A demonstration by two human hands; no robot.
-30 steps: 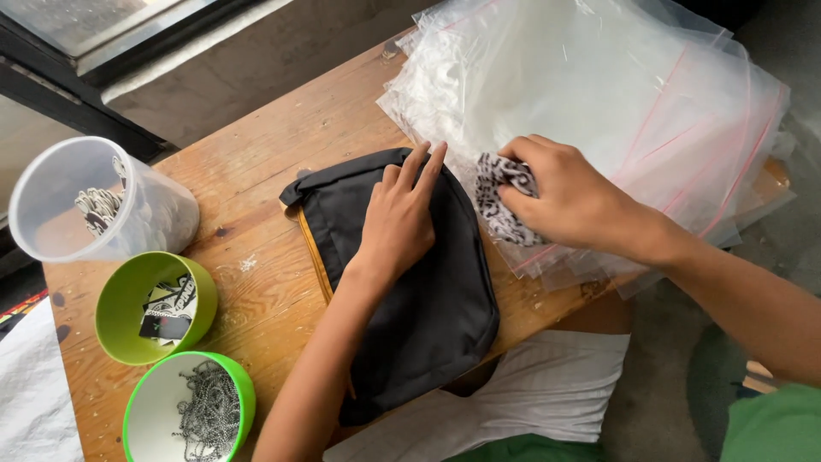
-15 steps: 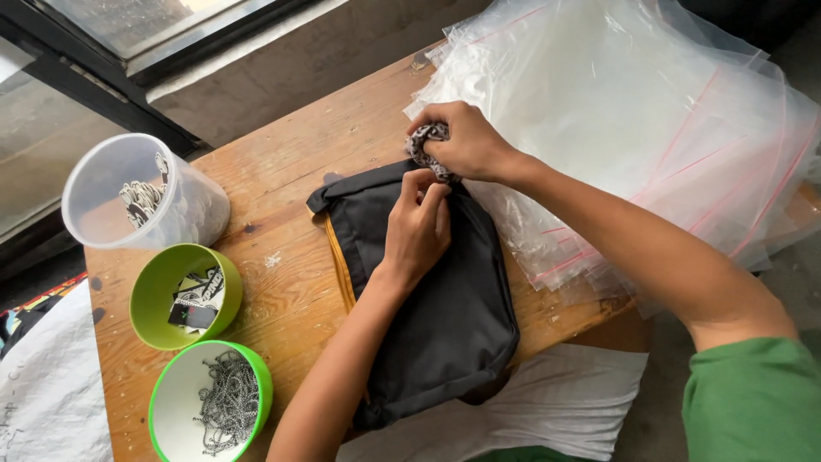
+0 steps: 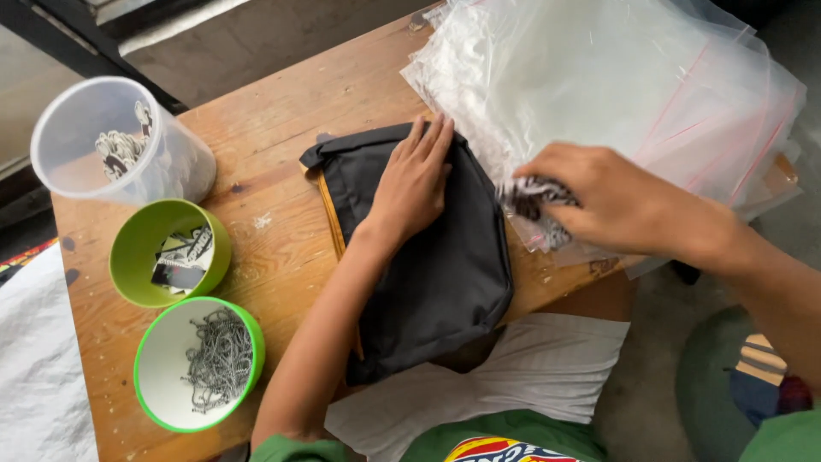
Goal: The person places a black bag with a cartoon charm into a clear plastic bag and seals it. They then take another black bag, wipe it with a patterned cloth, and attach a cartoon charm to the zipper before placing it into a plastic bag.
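Observation:
A black fabric pouch lies on the wooden table, hanging over its near edge. My left hand rests flat on the pouch's upper part, fingers spread. My right hand is to the right of the pouch, over the edge of a stack of clear plastic zip bags, and grips a small black-and-white patterned piece. Part of that piece is hidden under my fingers.
At the table's left stand a clear plastic tub with patterned pieces, a green bowl with small tags, and a green-rimmed bowl of thin metal chains. White cloth lies on my lap below the table edge.
My right hand has moved from the pouch's top edge out to the right, over the bag stack, with the patterned piece. My left hand has flattened on the pouch.

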